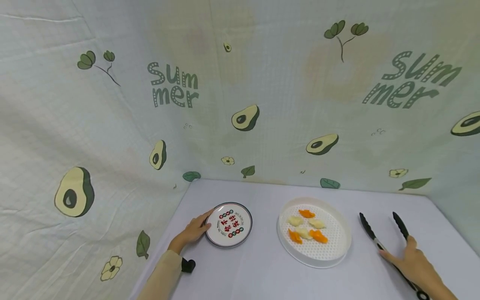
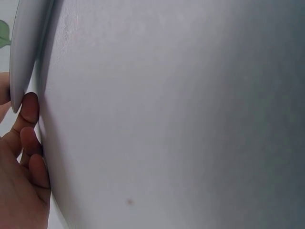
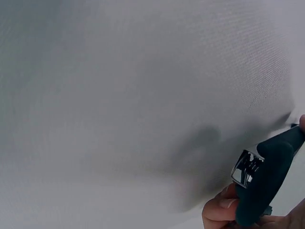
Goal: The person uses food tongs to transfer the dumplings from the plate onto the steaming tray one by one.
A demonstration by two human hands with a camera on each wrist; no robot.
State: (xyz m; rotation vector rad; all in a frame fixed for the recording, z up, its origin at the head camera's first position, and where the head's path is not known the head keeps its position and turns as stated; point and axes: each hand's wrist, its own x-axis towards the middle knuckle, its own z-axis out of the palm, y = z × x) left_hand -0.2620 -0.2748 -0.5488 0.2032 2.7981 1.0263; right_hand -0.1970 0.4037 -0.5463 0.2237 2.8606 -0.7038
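At the left of the table in the head view, my left hand (image 1: 193,230) pinches the near-left rim of a white plate (image 1: 245,227) with red lettering and a dark edge. The left wrist view shows the plate edge-on (image 2: 27,47), with fingertips (image 2: 30,109) under its rim. My right hand (image 1: 418,264) grips black-and-steel tongs (image 1: 368,228) at the right, their arms spread and tips pointing away from me. In the right wrist view, fingers curl round the dark tong handle (image 3: 267,183). Between the hands stands a round white perforated tray (image 1: 340,239), holding orange dumplings (image 1: 318,236) and pale dumplings (image 1: 295,221).
A white cloth covers the table (image 1: 262,271). Behind and at the left hangs a pale curtain (image 1: 277,75) printed with avocados and leaves. Below the left wrist, a small black item (image 1: 188,265) shows beside the sleeve (image 1: 165,273).
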